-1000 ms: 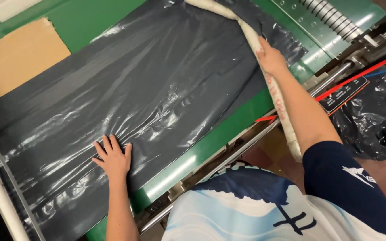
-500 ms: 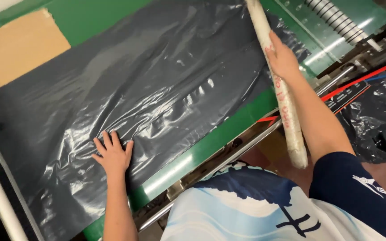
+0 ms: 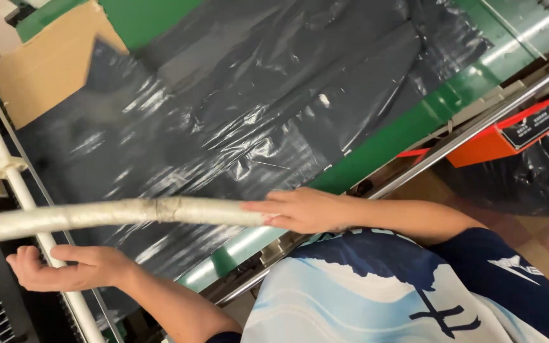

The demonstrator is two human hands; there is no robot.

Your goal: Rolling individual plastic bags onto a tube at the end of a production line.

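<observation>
Pale tube point(image 3: 122, 213), long and wrapped in whitish film, lies level across the lower left of the head view, above the near edge of the dark plastic sheet point(image 3: 255, 108) that is spread over the green table point(image 3: 414, 124). My right hand point(image 3: 300, 209) grips the tube at its near end, fingers curled around it. My left hand point(image 3: 74, 267) sits just under the tube, palm up and loose, fingers half curled, not touching it as far as I can see. That hand is beside the white rail point(image 3: 14, 171) at the table's left end, with a cardboard panel point(image 3: 52, 63) beyond the sheet's far corner. I judge the step in hand to be carrying the tube across the sheet with one hand while the other readies to take its weight. The next move calls for the left palm to meet the tube squarely, so the long far end does not sag or drag over the crinkled plastic.
</observation>
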